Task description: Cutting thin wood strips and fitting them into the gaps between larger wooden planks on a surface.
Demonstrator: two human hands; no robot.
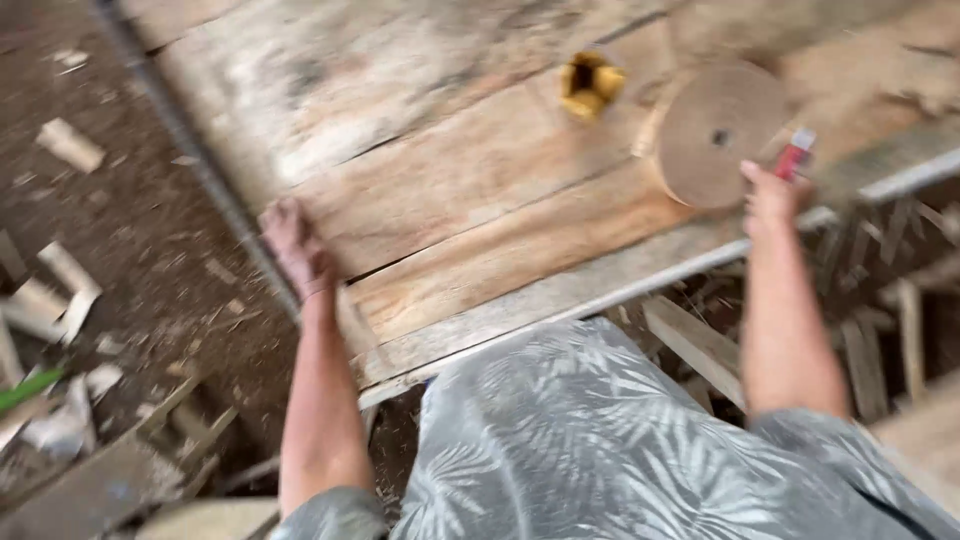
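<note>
My left hand [295, 250] rests flat, fingers apart, on the left edge of a rough wooden bench top [430, 170]. My right hand [772, 195] is closed around a small red and white object [795, 155] at the bench's right near edge. Right beside that hand a round wooden disc [715, 130] with a small centre hole lies on the boards. A small yellow cup-like thing [590, 85] sits farther back on the bench. The frame is blurred by motion.
A dark metal bar [190, 150] runs along the bench's left side. Dirt floor on the left holds several wood offcuts [65, 290] and a green strip [25, 390]. Wooden slats and scraps [880, 320] lie under the bench at right.
</note>
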